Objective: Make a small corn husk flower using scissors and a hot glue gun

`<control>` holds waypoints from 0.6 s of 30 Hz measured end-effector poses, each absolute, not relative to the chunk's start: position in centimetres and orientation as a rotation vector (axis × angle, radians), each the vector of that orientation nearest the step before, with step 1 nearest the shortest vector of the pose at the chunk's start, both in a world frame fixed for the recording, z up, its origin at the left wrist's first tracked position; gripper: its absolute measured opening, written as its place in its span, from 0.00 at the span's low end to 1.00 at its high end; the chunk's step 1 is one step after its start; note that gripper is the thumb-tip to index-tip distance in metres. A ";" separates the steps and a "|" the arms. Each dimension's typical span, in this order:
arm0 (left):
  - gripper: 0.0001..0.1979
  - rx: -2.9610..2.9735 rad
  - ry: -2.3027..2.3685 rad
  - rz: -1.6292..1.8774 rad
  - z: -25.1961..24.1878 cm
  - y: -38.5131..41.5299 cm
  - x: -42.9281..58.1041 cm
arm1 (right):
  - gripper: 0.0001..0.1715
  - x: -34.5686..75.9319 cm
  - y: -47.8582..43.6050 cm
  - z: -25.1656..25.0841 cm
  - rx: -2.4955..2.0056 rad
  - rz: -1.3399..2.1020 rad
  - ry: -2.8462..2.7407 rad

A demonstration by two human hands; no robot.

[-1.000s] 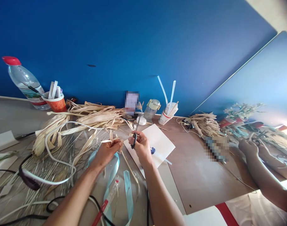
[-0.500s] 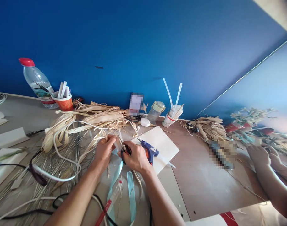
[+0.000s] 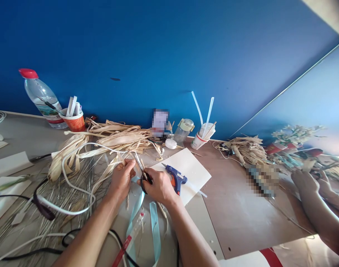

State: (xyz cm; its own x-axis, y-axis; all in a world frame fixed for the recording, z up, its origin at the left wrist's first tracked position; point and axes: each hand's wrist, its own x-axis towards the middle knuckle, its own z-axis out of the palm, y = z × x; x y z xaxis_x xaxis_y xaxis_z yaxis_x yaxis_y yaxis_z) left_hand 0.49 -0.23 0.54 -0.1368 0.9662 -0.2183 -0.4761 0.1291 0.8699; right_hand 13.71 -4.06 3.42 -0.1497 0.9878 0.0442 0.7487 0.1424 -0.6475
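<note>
While the right hand [image 3: 159,185] grips the scissors [image 3: 146,180] by their black handles, the left hand [image 3: 122,178] is closed in a pinch just left of the blades, which reach close to its fingertips. Whatever it pinches is too hidden to tell. Cutting looks to be in hand near the middle of the table [image 3: 21,129], but whether any cut is complete cannot be told. Much material lies unassembled: husks [image 3: 121,137] are heaped far left, wires [image 3: 74,178] lie loose on the left, and ribbon [image 3: 156,230] lies nearer than the hands. The glue gun [image 3: 176,178] rests on the white sheet [image 3: 197,170] just right of the right hand, with neither hand working it. Far right, pale flowers [image 3: 297,134] stand beyond another person's hands [image 3: 305,181]; how finished they are is unclear.
</note>
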 end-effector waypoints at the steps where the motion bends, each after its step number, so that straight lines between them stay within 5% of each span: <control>1: 0.18 0.631 1.062 1.392 0.6 -0.2 0.5 | 0.12 13.7 -4.0 3.4 -1.641 0.704 -1.949; 18: 0.16 0.741 1.071 1.406 -0.5 0.1 0.1 | 0.02 14.4 -3.7 3.1 -1.474 0.937 -1.821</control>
